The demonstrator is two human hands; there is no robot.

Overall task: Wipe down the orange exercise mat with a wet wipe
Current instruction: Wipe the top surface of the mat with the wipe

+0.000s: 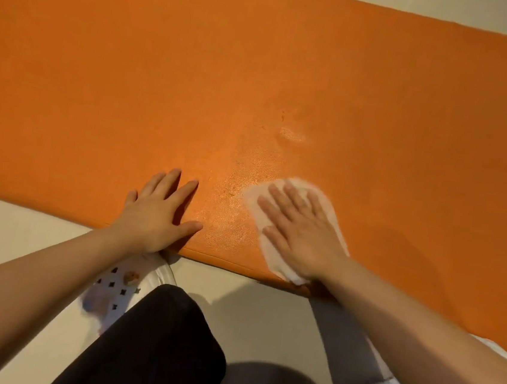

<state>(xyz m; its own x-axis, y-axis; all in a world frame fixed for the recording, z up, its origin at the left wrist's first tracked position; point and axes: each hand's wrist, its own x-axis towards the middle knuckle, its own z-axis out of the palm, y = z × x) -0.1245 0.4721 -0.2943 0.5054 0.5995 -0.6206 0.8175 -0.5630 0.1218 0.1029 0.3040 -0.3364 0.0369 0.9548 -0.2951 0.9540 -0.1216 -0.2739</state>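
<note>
Black trousers point(151, 347) and white shoes point(116, 290) are seen on the floor point(7, 228) beside the mat's near edge. Flat on the orange mat point(228, 64), the left hand point(156, 213) is spread empty, while the white wipe point(289, 227) is pressed under the right hand point(301, 228), both near that edge. Broad bare mat is left beyond.

A single view is given, taken from a wide-angle camera worn on the head of a crouching person. The scene is looked at forward and steeply downward, from close above. The frame is mostly filled by the mat point(257, 82), which is seen slanting from upper right to lower left, its far edge bowed by the lens. Both forearms are seen entering from the bottom corners, with the left hand point(158, 211) and right hand point(299, 231) near the centre. Knees, shoes and pale floor point(264, 318) are caught along the lower edge.
</note>
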